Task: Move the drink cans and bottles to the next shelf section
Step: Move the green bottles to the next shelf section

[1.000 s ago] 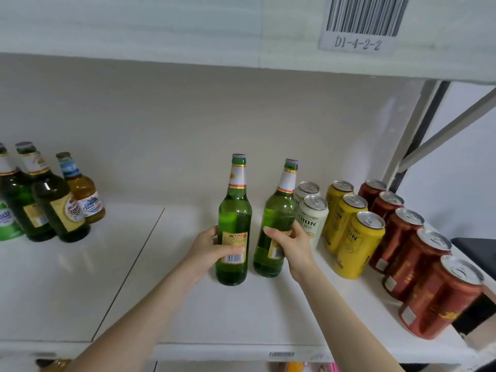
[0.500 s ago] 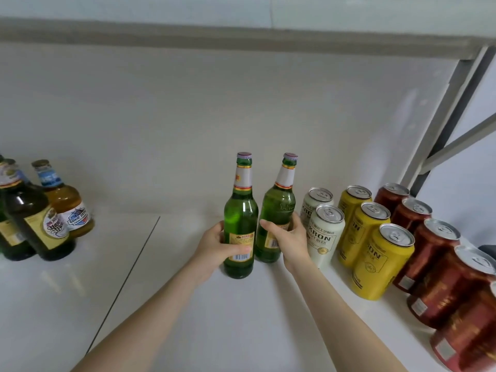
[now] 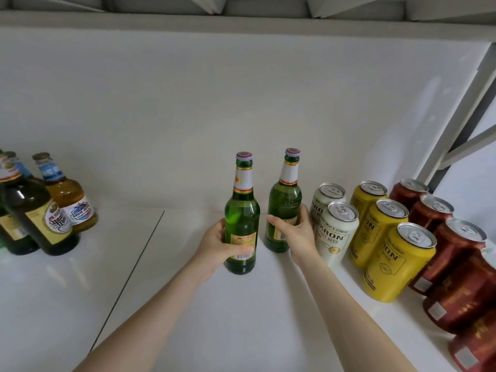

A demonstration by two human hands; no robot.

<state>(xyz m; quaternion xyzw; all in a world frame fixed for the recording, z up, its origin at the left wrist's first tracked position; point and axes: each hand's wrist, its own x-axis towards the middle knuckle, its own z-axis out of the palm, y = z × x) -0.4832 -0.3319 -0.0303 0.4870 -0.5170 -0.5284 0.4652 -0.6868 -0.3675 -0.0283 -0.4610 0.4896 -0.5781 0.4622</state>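
Note:
Two tall green glass bottles stand upright mid-shelf. My left hand [image 3: 217,247] grips the left green bottle [image 3: 242,210] around its lower body, over the yellow label. My right hand [image 3: 296,234] wraps around the right green bottle [image 3: 285,202] just beside the white cans [image 3: 336,232]. To the right run rows of yellow cans [image 3: 389,237] and dark red cans [image 3: 453,253]. In the left shelf section stands a cluster of bottles: a dark green one [image 3: 35,213] and an amber one [image 3: 67,202].
A seam [image 3: 134,267] in the white shelf board divides the left section from the right one. A grey shelf [image 3: 241,25] hangs overhead. A slanted metal upright [image 3: 456,116] bounds the far right. Bare shelf lies between the bottle cluster and my hands.
My view has moved closer and tilted up. Both hands keep their hold on the green bottles, which look slightly farther apart and sit near the same spot on the shelf.

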